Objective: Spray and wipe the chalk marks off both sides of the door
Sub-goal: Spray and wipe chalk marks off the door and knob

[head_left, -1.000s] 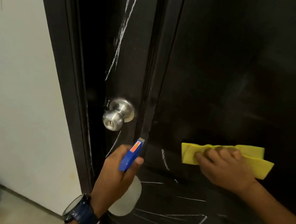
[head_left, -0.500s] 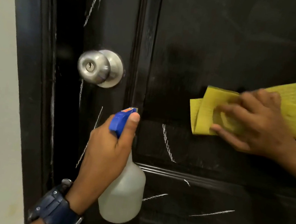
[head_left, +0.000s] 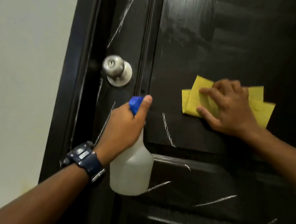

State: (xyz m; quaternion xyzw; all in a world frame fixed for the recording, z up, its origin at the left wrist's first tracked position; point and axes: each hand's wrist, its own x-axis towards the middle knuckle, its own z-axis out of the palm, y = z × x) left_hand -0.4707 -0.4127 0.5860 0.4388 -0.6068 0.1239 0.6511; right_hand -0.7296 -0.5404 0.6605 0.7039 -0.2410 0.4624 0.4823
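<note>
Left hand (head_left: 123,127) grips translucent spray bottle (head_left: 131,169) by its blue head; contents indiscernible, no legible label. Right hand (head_left: 227,109), fingers spread, presses yellow cloth (head_left: 193,99) flat on black door (head_left: 231,47). Chalk marks (head_left: 167,130) below cloth.

Your dark glossy wooden door (head_left: 231,47) carries white chalk marks (head_left: 167,130) across its lower panels and beside the round silver metal knob (head_left: 114,67); a folded yellow cloth (head_left: 194,97) lies flat against it.
</note>
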